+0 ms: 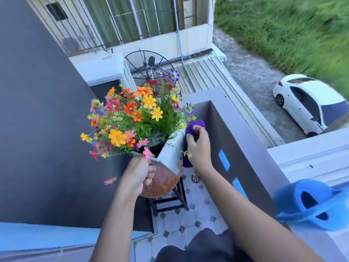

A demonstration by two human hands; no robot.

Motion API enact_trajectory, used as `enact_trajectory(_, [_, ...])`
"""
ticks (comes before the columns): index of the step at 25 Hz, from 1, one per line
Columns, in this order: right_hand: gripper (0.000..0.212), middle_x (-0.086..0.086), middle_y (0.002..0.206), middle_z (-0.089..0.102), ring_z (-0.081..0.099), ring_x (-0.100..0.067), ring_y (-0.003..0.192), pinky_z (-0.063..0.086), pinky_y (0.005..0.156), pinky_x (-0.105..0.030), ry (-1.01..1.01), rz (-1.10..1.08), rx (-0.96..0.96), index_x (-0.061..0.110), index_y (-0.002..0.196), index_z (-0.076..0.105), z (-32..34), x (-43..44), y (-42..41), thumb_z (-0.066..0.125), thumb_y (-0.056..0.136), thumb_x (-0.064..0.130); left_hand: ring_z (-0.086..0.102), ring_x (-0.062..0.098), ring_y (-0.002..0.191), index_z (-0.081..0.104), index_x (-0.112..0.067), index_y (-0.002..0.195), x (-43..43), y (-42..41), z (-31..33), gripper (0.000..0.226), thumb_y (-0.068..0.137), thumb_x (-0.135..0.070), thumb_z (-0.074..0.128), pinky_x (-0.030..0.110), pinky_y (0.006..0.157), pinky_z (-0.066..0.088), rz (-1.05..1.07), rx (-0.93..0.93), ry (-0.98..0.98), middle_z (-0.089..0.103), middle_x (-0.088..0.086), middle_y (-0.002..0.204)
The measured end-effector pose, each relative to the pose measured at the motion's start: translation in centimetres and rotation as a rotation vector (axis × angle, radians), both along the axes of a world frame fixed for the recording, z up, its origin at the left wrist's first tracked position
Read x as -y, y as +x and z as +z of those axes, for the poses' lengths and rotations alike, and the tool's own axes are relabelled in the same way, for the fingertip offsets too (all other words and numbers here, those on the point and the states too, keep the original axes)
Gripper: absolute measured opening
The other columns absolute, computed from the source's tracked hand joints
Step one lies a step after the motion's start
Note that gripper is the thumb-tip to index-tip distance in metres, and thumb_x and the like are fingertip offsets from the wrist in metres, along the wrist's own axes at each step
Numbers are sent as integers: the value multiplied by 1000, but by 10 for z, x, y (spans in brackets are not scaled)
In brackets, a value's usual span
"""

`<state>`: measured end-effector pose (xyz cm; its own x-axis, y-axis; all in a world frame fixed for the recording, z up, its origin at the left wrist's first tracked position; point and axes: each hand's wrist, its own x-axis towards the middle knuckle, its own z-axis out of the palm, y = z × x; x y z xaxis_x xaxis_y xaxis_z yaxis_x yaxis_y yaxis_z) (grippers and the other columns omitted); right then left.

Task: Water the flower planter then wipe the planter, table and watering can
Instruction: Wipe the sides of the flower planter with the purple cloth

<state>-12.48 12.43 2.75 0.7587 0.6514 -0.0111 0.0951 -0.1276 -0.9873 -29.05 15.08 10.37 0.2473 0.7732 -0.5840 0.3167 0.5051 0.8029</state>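
Head-worn camera looks steeply down, close over the planter (171,152) on the balcony.

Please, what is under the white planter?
A round brown table stands under the planter. The planter and the left hand cover much of its top, so anything lying there cannot be seen.

The left hand (138,174) and the right hand (198,148) were both bare. So were the wrists and forearms (117,214) behind them, uncovered all the way back from the fingers to the lower edge of the view. Far behind the fingers, between the two forearms, showed a dark charcoal garment (198,246) of soft cloth with a faint bluish cast and shallow creases. Whether it was shorts or trousers could not be told.
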Motion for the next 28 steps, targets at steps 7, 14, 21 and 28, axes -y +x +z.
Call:
enact_trajectory(7, [16,-4,107,62,56,-20,102,42,87,-22,208,111,38,10,109,61,22,15,-8,57,96,1,16,5,35,40,-22,55,18,9,1,47,102,-21,34,10,38,10,33,-17,54,25,-6,49])
enact_trajectory(14, [18,-3,103,55,52,-14,96,43,90,-24,328,378,309,4,106,58,-10,51,-48,59,90,-3,16,4,29,37,-20,59,7,14,6,41,101,-22,37,9,37,10,140,32,24,28,-8,39])
enact_trajectory(21, [9,2,103,60,55,-12,95,43,87,-24,136,412,160,13,105,56,-54,59,-48,59,98,9,15,4,30,34,-20,60,5,3,5,36,95,-13,36,9,38,10,150,5,17,26,-9,39])
enact_trajectory(28, [12,-4,105,68,61,-17,95,49,88,-33,178,108,-17,9,112,61,-3,33,5,56,102,14,14,5,32,34,-19,58,17,2,-4,39,97,-17,39,11,37,9,8,-64,78,25,-8,38])
